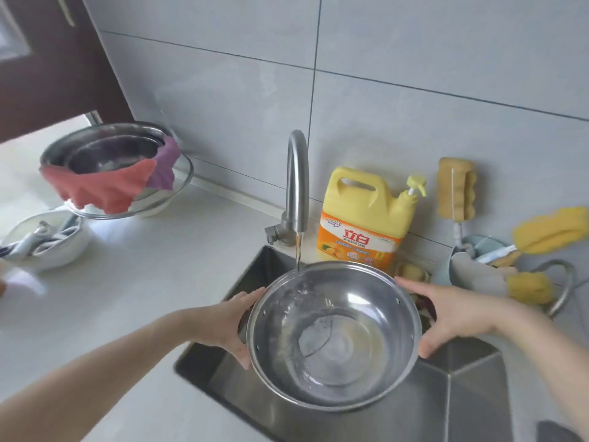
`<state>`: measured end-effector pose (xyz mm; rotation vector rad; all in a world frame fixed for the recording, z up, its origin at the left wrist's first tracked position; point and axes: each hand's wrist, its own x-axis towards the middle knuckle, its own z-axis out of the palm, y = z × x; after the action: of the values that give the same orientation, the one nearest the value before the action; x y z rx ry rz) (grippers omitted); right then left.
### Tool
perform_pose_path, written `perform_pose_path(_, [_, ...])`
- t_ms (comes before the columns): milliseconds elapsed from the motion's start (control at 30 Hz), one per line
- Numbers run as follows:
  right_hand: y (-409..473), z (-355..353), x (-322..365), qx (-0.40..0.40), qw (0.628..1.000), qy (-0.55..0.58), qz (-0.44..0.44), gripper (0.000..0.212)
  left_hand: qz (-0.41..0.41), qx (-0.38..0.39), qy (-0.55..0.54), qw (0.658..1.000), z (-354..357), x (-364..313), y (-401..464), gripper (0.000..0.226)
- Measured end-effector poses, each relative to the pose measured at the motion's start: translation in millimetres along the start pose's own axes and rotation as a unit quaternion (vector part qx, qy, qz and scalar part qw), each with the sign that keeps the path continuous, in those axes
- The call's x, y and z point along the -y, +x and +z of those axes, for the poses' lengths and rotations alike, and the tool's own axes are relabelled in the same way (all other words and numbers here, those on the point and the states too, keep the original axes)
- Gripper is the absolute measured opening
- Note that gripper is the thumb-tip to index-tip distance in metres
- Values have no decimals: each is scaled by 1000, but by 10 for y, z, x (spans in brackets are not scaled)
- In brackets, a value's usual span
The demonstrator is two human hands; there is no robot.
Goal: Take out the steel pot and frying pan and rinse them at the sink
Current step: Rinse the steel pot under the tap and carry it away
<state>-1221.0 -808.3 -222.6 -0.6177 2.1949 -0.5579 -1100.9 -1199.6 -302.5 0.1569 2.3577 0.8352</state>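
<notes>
Gripping the steel pot (334, 339) rim, left hand (223, 323) and right hand (446, 317) hold it over the sink (462, 393).

Both bare forearms reach forward from the near edge of the worktop, angled in toward each other. The left hand (228, 323) cups one side of the steel pot (333, 336) — fingers spread and curved along its outer wall, thumb up by the rim. The right hand (446, 317) mirrors it on the opposite side — fingers stretched along the far rim, thumb hooked low against the wall.
</notes>
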Motion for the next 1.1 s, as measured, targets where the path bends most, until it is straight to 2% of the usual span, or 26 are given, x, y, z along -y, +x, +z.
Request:
perform_pose_path(67, [33,314,-122,-7,997,71,-17,128,1,15,5,1000,-183,-25,-95,129])
perform_pose_path(133, [127,737,-185,-51,993,105,-25,135,-13,3,50,999,-347,0,-193,139])
perform_pose_path(300, [426,1392,-198,-183,970,153,-50,145,-33,-105,211,971,-384,143,-242,155])
perform_pose_path(400, [514,1430,-276,-249,960,118,-58,151,-21,-188,238,953,-233,188,-156,154])
perform_pose_path(500, [439,1344,-309,-297,951,56,-70,147,-14,-258,232,938,-9,234,-32,154])
perform_pose_path(633, [191,1316,-400,-392,914,-61,-88,147,50,-389,265,881,277,181,69,167])
perform_pose_path(767, [-104,1333,-583,-483,864,-117,-83,152,138,-472,263,830,508,10,178,151])
perform_pose_path(833, [-256,1312,-654,-528,832,-139,-96,139,190,-522,293,778,600,-71,255,123])
perform_pose_path(867, [-348,1285,-658,-547,815,-155,-112,118,214,-541,300,756,645,-108,296,105])
perform_pose_path(933, [-519,1209,-626,-564,793,-179,-141,79,252,-552,296,738,677,-223,347,82])
perform_pose_path(1000, [-679,1108,-569,-571,786,-185,-146,65,279,-570,290,716,655,-365,375,76])
perform_pose_path(1100, [-844,938,-516,-602,750,-217,-165,60,300,-595,278,692,587,-552,401,87])
